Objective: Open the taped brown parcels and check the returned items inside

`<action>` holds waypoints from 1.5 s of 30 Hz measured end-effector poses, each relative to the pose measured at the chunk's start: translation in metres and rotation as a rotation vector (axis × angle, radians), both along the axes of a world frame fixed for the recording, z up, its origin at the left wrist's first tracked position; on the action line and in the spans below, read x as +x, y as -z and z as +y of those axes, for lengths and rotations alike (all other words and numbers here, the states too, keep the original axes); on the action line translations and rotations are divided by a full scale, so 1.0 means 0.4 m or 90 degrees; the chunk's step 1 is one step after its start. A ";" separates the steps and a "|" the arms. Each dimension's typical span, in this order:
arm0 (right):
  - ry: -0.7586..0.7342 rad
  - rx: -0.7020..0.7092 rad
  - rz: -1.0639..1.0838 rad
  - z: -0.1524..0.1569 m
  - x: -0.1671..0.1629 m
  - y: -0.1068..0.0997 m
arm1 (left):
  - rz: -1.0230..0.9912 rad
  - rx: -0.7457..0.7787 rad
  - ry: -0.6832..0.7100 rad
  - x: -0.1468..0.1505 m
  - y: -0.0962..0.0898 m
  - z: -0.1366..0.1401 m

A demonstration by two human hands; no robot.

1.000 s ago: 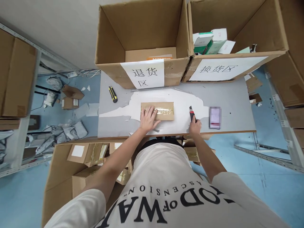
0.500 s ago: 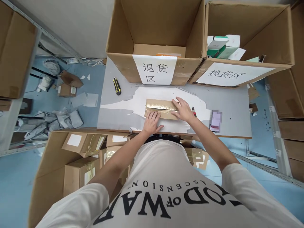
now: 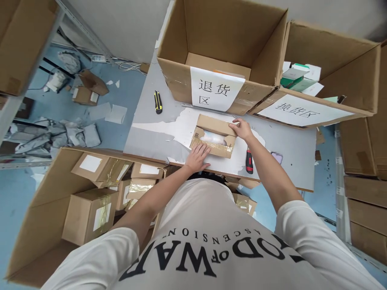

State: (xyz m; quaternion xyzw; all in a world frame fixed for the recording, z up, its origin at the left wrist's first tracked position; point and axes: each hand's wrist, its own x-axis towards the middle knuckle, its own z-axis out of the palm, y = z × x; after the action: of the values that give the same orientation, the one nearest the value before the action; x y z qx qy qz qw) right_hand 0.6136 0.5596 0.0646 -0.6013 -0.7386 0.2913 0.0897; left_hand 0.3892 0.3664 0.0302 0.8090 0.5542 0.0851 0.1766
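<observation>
A small cardboard box (image 3: pixel 211 151) lies on the worktable with its top flaps parted. A white, glossy item (image 3: pixel 215 138) shows in the opening; its kind cannot be made out. My left hand (image 3: pixel 197 158) rests on the near flap at the left, fingers stretched out flat. At the far right corner, my right hand (image 3: pixel 242 129) has its fingertips closed on the raised far flap (image 3: pixel 216 123). Just right of the box is a red and black box cutter (image 3: pixel 249 162), and a yellow and black box cutter (image 3: pixel 158 102) lies farther left.
Two large open cartons with paper signs (image 3: pixel 217 88) (image 3: pixel 306 110) stand along the table's far side. A big carton (image 3: pixel 33 229) holding several taped boxes is at the lower left. Grey bags (image 3: pixel 72 135) lie on the floor, and a blurred purple item (image 3: pixel 277 158) sits on the table.
The box's top has been opened, baring the white item inside. My right hand has lifted the far flap back. The whole view has turned, and the red cutter is now more exposed.
</observation>
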 end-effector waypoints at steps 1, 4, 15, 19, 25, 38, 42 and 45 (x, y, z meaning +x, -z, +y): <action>0.051 -0.001 0.008 0.003 -0.009 0.015 | -0.001 0.005 -0.002 0.001 -0.002 0.003; 0.112 0.071 0.018 -0.019 -0.034 0.042 | -0.001 0.021 0.002 -0.002 -0.013 0.015; -0.472 0.201 -0.150 -0.219 -0.069 -0.093 | -0.047 -0.004 0.145 -0.214 -0.071 0.210; -0.410 0.092 -0.271 -0.237 -0.122 -0.093 | -0.108 -0.047 0.200 -0.246 -0.014 0.267; -0.323 0.177 -0.321 -0.336 -0.139 -0.070 | -0.170 -0.028 0.150 -0.256 0.036 0.256; -0.394 0.096 -0.134 -0.385 -0.022 -0.035 | -0.033 -0.073 0.183 -0.232 -0.042 0.237; -0.358 0.079 -0.189 -0.323 -0.038 -0.087 | 0.042 -0.037 0.191 -0.213 -0.133 0.229; -0.438 0.100 -0.292 -0.268 -0.086 -0.116 | 0.038 0.046 0.242 -0.133 -0.173 0.226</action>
State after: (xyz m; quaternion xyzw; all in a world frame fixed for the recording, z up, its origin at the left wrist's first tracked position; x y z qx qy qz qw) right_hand 0.5793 0.4525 0.1109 -0.3603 -0.9171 0.1058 -0.1341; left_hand 0.3359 0.4569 0.0994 0.9069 0.3933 0.0461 0.1443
